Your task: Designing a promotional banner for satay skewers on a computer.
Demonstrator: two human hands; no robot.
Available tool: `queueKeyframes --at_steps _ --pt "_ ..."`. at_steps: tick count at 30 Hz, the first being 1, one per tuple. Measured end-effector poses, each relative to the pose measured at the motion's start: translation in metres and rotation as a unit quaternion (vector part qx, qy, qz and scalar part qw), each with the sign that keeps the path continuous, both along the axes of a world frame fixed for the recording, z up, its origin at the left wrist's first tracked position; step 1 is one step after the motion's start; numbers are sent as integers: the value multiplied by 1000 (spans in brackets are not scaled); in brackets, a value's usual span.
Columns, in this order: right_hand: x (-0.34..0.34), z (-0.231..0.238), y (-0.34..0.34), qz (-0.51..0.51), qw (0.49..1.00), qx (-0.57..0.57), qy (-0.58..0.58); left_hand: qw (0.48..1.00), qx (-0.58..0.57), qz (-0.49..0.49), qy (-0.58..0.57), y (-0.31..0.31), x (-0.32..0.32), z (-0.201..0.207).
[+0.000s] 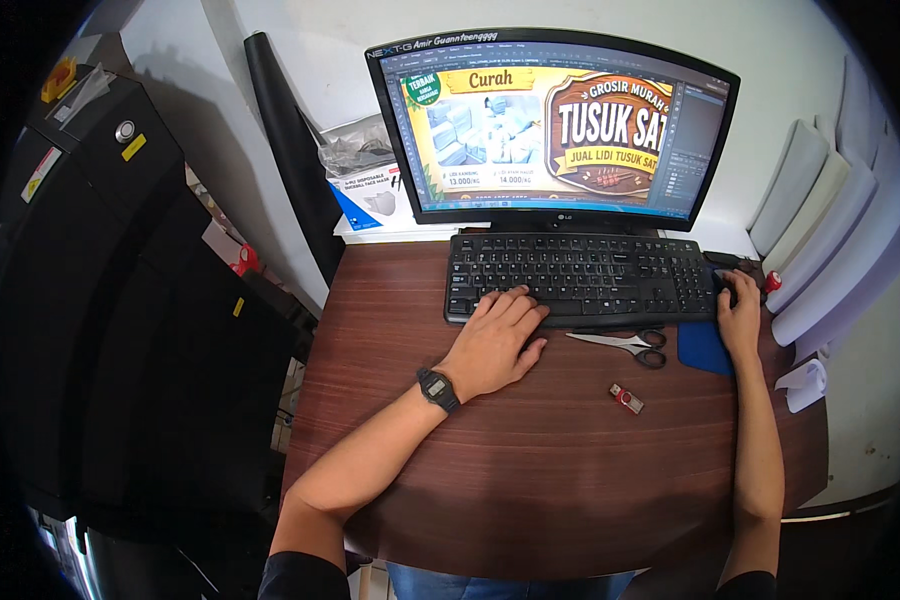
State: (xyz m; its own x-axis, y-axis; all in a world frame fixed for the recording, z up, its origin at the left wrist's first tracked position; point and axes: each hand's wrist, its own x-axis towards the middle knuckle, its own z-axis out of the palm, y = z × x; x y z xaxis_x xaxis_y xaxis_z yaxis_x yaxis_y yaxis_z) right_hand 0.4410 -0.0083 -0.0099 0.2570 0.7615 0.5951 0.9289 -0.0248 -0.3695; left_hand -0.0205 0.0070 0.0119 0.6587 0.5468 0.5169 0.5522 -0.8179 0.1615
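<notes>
My left hand [490,338], a black digital watch on its wrist, lies palm down with fingers stretched over the lower left keys of a black keyboard [660,290]. Beyond the keyboard's right end, my right hand [738,310] is curled over a dark computer mouse, mostly hidden beneath it, at the edge of a blue mouse pad [703,347]. A monitor [560,130] behind the keyboard displays a yellow and brown banner design in an editing program. Scissors with black handles [630,345] lie just below the keyboard. Nearer to me is a red and silver USB stick [627,398].
On the left stands a large black machine [120,300]. A face mask box [370,195] and a dark roll [290,150] are behind the brown desk [450,490]. Several pale rolls [820,230] lean at the right, with a curled white strip [803,383] by the desk edge.
</notes>
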Motion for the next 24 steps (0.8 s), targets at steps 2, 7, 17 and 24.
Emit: queueKeyframes --at_steps 2,7,17,24 --pt "1 0 -2 -3 1000 3 -3 1000 17 -8 -9 -1 2 2" --pt "2 3 -6 -21 996 46 -72 995 19 94 -31 -7 11 12" --pt "-12 9 -8 -25 997 24 -65 973 24 224 52 -8 14 3" --pt "-21 14 -11 47 993 12 -107 974 32 222 42 -7 9 0"
